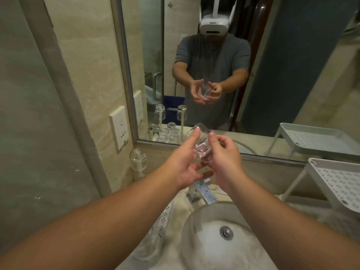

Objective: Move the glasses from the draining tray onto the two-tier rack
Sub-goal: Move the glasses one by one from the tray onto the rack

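Glass point(200, 145): being held in the air between both hands, above the tap point(202, 191) and in front of the mirror point(272, 75), tilted with its thick base toward the camera.
Left hand point(187, 164): cupping the glass from the left, thumb lying along its side.
Right hand point(224, 156): pinching the glass from the right, fingers curled.
Rack point(339, 182): standing on the worktop point(259, 172), at the right.
Draining tray point(163, 225): lying left of the sink point(204, 240), partly blurred, possibly holding another glass.

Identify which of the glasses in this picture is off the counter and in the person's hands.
The small tumbler, held by the left hand and right hand above the tap. The stemmed glass stands upside down by the wall.
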